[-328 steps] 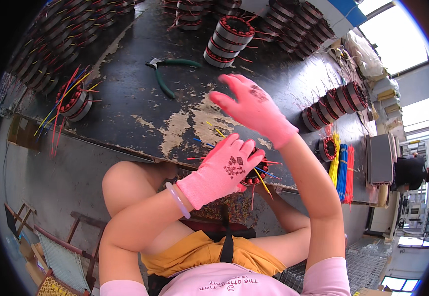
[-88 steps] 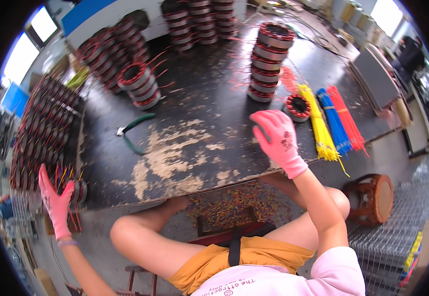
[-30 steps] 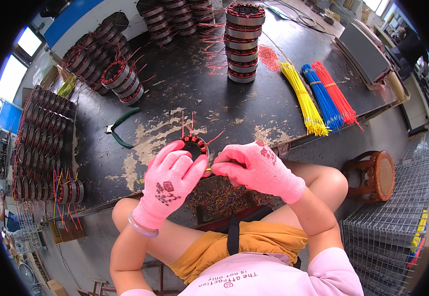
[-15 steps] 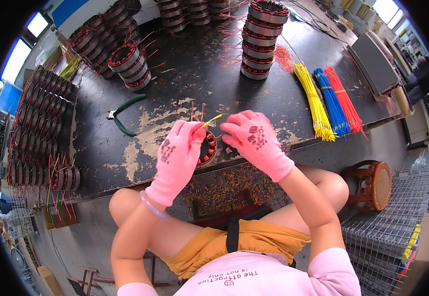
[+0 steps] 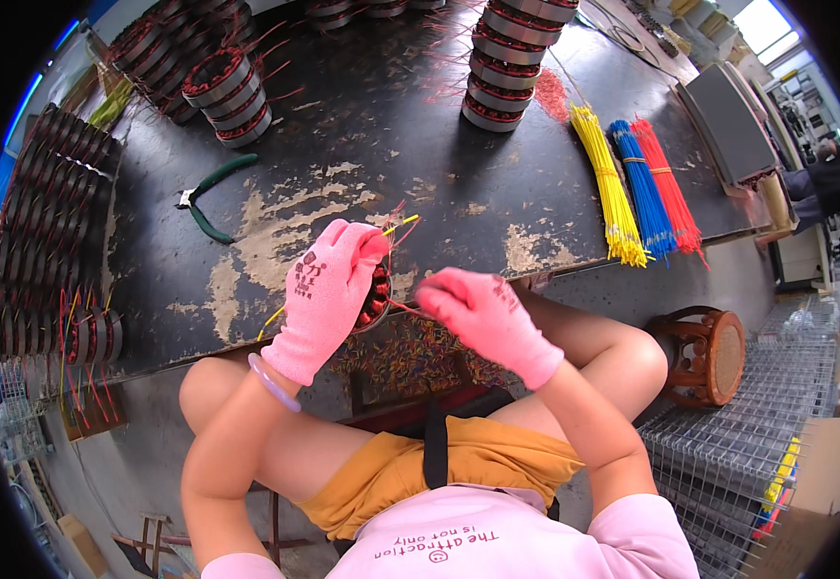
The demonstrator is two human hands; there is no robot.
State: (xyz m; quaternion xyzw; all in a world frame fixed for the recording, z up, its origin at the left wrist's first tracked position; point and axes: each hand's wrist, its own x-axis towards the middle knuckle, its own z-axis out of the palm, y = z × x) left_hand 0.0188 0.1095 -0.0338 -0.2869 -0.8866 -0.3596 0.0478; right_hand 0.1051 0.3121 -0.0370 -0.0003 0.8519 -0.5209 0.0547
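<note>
My left hand [image 5: 328, 289], in a pink knitted glove, is pinched round a yellow wire [image 5: 404, 224]. One end of this wire sticks out past the fingertips, and a yellow length shows beside the wrist. A ring-shaped motor stator [image 5: 378, 297] with red copper windings sits by the table's front edge, partly hidden behind that hand. Thin red wires stand up from it near the left fingertips. To the right of the stator, my gloved right hand [image 5: 483, 314] is closed on a red wire [image 5: 403, 307] that stretches from the stator to its fingers.
Green-handled pliers [image 5: 210, 198] lie left on the worn black table [image 5: 352, 135]. Stacked stators [image 5: 507, 72] stand at the back and along the left [image 5: 43, 232]. Yellow [image 5: 608, 188], blue [image 5: 642, 188] and red [image 5: 669, 188] wire bundles lie right. A wooden stool [image 5: 705, 355] stands beyond my knee.
My right hand has moved away from the left fingertips, down and toward me, and the red wire now stretches to it. The left hand keeps the yellow wire. The whole view has shifted slightly.
</note>
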